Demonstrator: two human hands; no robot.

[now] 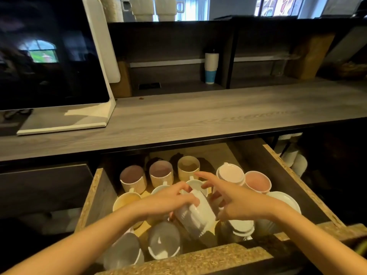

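your left grip [170,199] held the white mug [195,217] tilted above the crowded drawer [95,187], and your right grip [236,201] was spread open beside it, probably to steady it among the cups [133,178].

Grey wood-grain bench [198,116] runs right across, with a big dark screen [49,52] on a white stand at the left. Behind it there's a dark shelf unit [168,36] with a stack of paper cups [211,68] in one bay. Bright windows [278,5] up at the back, and warm light inside the open chipboard drawer [293,175] below.
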